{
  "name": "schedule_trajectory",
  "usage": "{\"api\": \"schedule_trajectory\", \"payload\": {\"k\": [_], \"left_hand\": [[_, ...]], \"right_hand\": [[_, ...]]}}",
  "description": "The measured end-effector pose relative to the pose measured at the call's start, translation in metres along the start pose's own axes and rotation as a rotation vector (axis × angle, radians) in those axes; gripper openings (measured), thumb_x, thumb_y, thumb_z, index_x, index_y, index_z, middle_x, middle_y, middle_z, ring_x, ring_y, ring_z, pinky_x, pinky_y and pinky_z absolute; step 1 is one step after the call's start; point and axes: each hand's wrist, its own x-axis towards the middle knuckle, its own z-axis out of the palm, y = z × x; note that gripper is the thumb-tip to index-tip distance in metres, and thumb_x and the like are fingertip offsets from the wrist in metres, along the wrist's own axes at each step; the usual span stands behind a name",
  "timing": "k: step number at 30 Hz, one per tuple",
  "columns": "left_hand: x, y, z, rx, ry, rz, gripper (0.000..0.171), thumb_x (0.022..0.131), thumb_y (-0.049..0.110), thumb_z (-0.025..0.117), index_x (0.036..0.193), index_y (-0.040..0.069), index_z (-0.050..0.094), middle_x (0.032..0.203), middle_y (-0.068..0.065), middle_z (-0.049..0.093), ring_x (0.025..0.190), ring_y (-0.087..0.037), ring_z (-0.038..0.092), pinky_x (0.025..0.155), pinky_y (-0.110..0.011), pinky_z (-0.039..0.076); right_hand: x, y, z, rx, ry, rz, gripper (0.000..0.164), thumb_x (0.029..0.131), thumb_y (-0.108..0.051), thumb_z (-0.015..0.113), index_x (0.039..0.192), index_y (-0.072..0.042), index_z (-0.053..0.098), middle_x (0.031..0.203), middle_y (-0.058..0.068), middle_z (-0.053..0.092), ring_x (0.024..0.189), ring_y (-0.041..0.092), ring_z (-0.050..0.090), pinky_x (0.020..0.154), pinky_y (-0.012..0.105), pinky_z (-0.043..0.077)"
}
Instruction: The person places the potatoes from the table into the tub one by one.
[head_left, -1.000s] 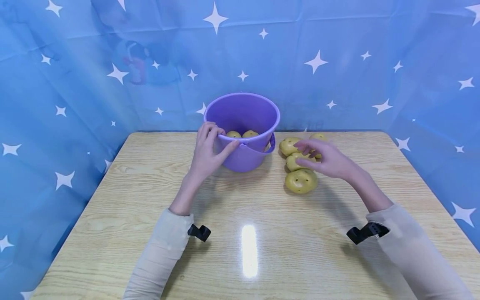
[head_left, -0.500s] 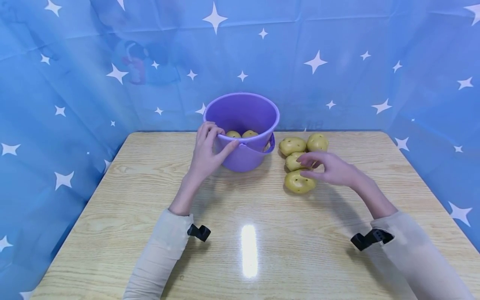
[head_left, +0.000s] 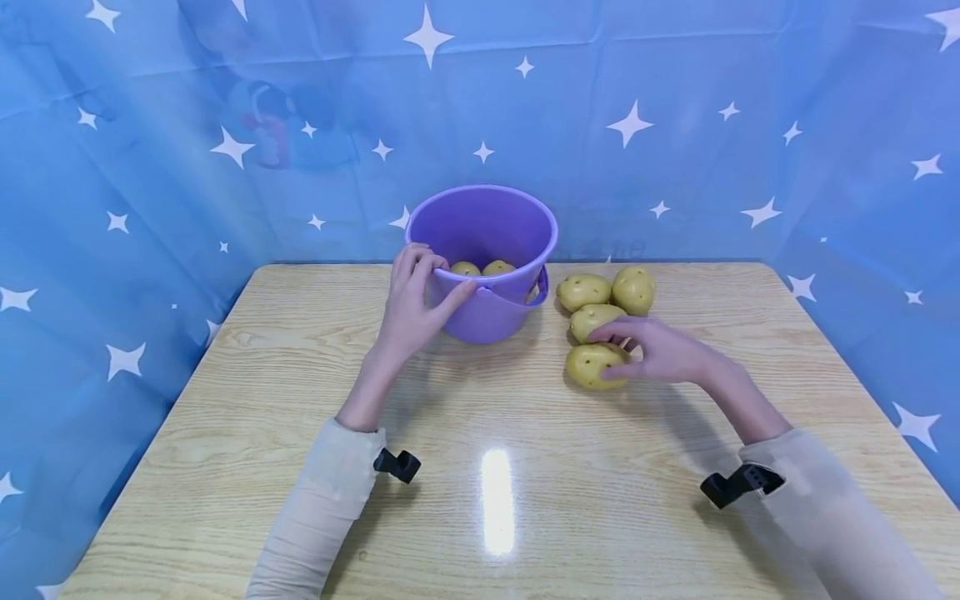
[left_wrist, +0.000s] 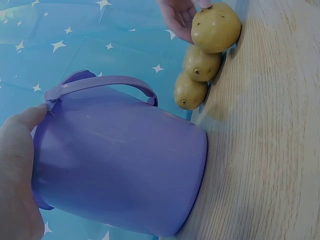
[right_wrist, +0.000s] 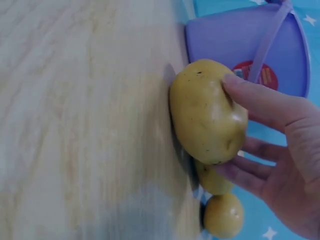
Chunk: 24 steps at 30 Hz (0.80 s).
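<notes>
A purple bucket [head_left: 487, 317] stands at the back of the table with potatoes [head_left: 498, 267] inside it. My left hand [head_left: 416, 300] grips its rim at the near left side, thumb outside and fingers over the edge. To the right of the bucket, several potatoes lie in a cluster. My right hand [head_left: 660, 350] holds the nearest potato [right_wrist: 207, 112], the thumb on its front face and the fingers curled behind it. That potato rests on the tabletop. Just beyond it is another potato [head_left: 592, 321], partly covered by the fingers in the head view.
Two more potatoes, one on the left [head_left: 583, 292] and one on the right [head_left: 633, 289], lie at the back of the cluster. The bucket's handle [left_wrist: 110, 82] hangs down at its right side. Behind the wooden table [head_left: 420, 517] hangs a blue star-patterned cloth [head_left: 337, 100].
My right hand has come down and nearer, from over the back potatoes to the nearest one, and has taken hold of it. That potato has shifted slightly. My left hand stays on the rim.
</notes>
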Motion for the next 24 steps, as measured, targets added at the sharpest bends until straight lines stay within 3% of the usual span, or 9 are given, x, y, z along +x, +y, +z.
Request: {"api": "schedule_trajectory", "payload": {"k": [6,13,19,24], "left_hand": [[0.0004,-0.0008,0.0004,-0.004,0.001,0.01,0.037,0.09,0.034,0.077,0.103,0.005,0.06,0.115,-0.009,0.048,0.123,-0.025,0.038,0.106,-0.045,0.032],[-0.0002,-0.0008,0.0002,-0.005,0.007,0.015,0.036,0.089,0.033,0.077,0.103,0.004,0.06,0.115,-0.009,0.048,0.123,-0.026,0.038,0.106,-0.045,0.032],[-0.0002,-0.0009,-0.0001,-0.005,0.012,0.021,0.037,0.089,0.034,0.077,0.103,0.005,0.06,0.115,-0.009,0.048,0.123,-0.025,0.038,0.106,-0.045,0.032],[0.0,-0.0016,0.0003,-0.002,0.017,0.026,0.037,0.089,0.033,0.078,0.102,0.004,0.06,0.115,-0.01,0.049,0.123,-0.026,0.039,0.107,-0.045,0.032]], "right_hand": [[-0.0006,0.0003,0.0049,-0.014,-0.041,0.008,0.057,0.085,-0.028,0.084,0.132,-0.002,0.063,0.126,0.01,0.064,0.102,0.021,0.059,0.078,0.036,0.051],[0.0005,-0.002,0.0052,-0.021,-0.086,0.021,0.067,0.083,-0.033,0.084,0.137,-0.003,0.059,0.134,0.013,0.062,0.114,0.028,0.058,0.091,0.048,0.047],[0.0008,-0.0032,0.0046,-0.026,-0.1,0.038,0.066,0.085,-0.036,0.083,0.138,-0.005,0.058,0.131,0.01,0.063,0.097,0.021,0.055,0.082,0.043,0.044],[0.0022,-0.0036,0.0039,-0.017,-0.089,0.011,0.063,0.085,-0.032,0.083,0.137,-0.003,0.059,0.132,0.011,0.063,0.109,0.024,0.059,0.089,0.047,0.047]]}}
